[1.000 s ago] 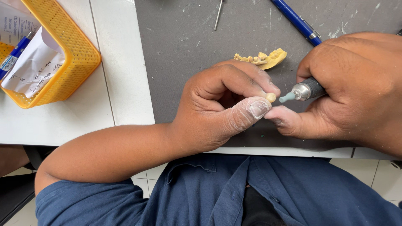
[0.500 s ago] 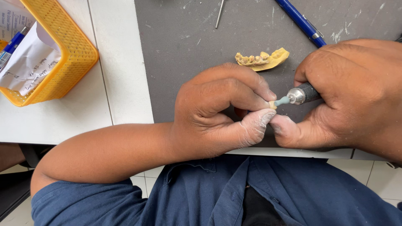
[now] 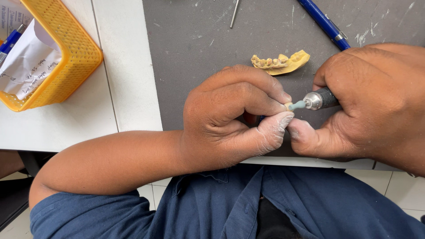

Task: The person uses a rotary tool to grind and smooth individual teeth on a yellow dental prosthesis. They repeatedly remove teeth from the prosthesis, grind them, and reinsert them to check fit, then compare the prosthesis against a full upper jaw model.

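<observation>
A person wearing a dark blue shirt (image 3: 230, 208) is working at the near edge of a grey mat (image 3: 199, 57), seen from above by a head-worn camera. The left hand (image 3: 230, 119) is curling into a tight pinch, with the dust-whitened thumb and the forefinger closing narrowly on a tiny pale piece (image 3: 288, 106) that is almost entirely hidden between them. The right hand (image 3: 372, 106) is wrapping firmly around a rotary handpiece (image 3: 321, 99), with only its metal nose and a small light blue tip showing. That tip is touching the tiny pale piece, just above the mat's front edge. The two thumbs are pressing against each other below the tool.

Just beyond the left knuckles, a yellow dental cast (image 3: 281, 63) with a row of teeth is lying on the mat, near the hands but apart from them. A blue pen (image 3: 323, 23) is lying diagonally at the upper right, close above the right hand. A thin metal rod (image 3: 235, 12) is sticking in from the top edge. Open mat is stretching between the cast and the far edge.

To the left, the mat is ending in a straight edge against a white table (image 3: 119, 66). A yellow basket (image 3: 62, 53) holding folded paper (image 3: 26, 66) is sitting at the far left, well apart from the hands, with bare white surface between.
</observation>
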